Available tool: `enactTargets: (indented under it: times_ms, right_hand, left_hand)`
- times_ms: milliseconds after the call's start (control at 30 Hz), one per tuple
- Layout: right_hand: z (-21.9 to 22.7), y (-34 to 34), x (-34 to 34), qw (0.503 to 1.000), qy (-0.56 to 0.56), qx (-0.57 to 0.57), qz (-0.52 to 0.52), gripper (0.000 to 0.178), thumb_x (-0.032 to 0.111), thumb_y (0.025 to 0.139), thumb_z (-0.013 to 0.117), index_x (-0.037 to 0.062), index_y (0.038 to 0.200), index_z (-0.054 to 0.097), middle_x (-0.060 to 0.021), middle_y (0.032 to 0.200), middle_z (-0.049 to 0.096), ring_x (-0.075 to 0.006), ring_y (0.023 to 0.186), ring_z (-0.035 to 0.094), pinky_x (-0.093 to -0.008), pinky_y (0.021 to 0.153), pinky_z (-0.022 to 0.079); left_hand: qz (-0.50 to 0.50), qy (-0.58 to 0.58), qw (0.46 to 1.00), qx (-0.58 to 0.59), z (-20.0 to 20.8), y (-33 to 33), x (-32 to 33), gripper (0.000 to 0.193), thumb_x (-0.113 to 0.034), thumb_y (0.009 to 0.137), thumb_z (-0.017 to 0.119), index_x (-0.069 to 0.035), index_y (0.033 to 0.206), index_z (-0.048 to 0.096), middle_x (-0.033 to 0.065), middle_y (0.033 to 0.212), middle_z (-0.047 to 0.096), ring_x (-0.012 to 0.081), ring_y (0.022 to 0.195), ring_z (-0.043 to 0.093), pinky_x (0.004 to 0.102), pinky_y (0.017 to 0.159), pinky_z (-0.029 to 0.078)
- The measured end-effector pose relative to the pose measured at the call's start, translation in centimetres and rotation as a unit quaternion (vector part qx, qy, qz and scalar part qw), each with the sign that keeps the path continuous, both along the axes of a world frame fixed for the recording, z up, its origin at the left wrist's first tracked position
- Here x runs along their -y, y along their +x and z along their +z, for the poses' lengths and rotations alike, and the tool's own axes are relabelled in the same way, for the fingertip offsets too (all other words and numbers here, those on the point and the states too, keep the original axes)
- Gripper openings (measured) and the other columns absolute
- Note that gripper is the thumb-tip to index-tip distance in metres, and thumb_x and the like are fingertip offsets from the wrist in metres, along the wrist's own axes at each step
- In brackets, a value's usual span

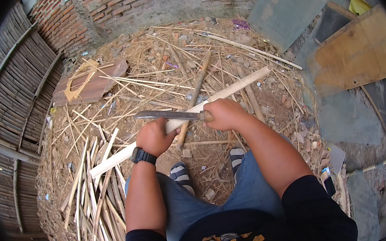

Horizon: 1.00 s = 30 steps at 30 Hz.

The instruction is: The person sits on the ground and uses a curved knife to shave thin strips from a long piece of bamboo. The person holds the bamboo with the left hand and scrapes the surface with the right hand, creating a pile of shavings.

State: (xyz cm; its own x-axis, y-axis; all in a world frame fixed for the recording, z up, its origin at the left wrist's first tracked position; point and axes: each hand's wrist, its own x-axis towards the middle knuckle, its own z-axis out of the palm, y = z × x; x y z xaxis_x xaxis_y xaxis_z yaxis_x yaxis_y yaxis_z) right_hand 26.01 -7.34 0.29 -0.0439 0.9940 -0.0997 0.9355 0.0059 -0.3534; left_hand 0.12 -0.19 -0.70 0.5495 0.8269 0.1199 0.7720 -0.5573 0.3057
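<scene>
A long pale bamboo slat (241, 83) lies slantwise before me, its near end low on the left and its far end up on the right. My left hand (155, 137) is closed around it left of the middle; a black watch sits on that wrist. In my right hand (226, 114) is the wooden handle of a machete (169, 115). The dark blade points left across the slat and reaches over my left hand's fingers. Whether its edge touches the slat I cannot tell.
Split bamboo strips (99, 201) are heaped at my left. Round sticks (198, 84) and shavings litter the ground ahead. A brown board (117, 72) lies far left. A woven bamboo wall (8, 88) stands left, a brick wall (120, 6) behind, and flat panels (360, 51) lean right.
</scene>
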Motion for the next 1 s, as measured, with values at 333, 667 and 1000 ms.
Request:
enactTargets:
  times_ms: [333, 667, 1000]
  right_hand:
    - [-0.9, 0.3, -0.4, 1.000, 0.011, 0.002, 0.008, 0.045, 0.040, 0.083, 0.082, 0.0119, 0.117, 0.075, -0.0194, 0.102, 0.076, -0.0392, 0.100, 0.073, -0.0500, 0.087, 0.057]
    - [-1.0, 0.4, -0.5, 1.000, 0.008, 0.001, 0.008, 0.043, 0.039, 0.083, 0.082, 0.0107, 0.115, 0.075, -0.0196, 0.103, 0.076, -0.0395, 0.100, 0.073, -0.0498, 0.087, 0.057]
    - [0.4, -0.1, -0.2, 1.000, -0.030, 0.006, -0.006, 0.042, 0.036, 0.084, 0.082, 0.0110, 0.117, 0.075, -0.0175, 0.112, 0.076, -0.0374, 0.108, 0.072, -0.0492, 0.092, 0.057]
  left_hand:
    - [0.001, -0.008, 1.000, -0.015, -0.1, -0.1, -0.2, 0.051, -0.054, 0.084, 0.082, -0.005, 0.096, 0.072, 0.0194, 0.084, 0.074, 0.0404, 0.082, 0.074, 0.0500, 0.072, 0.059]
    - [0.002, -0.002, 1.000, 0.003, -0.5, 0.1, -0.2, 0.048, -0.049, 0.082, 0.086, -0.004, 0.092, 0.072, 0.0190, 0.081, 0.073, 0.0398, 0.080, 0.073, 0.0489, 0.072, 0.058]
    - [-0.012, 0.009, 1.000, 0.009, -0.4, 0.0, -0.1, 0.048, -0.048, 0.082, 0.085, -0.004, 0.090, 0.070, 0.0186, 0.079, 0.072, 0.0398, 0.078, 0.072, 0.0494, 0.071, 0.057]
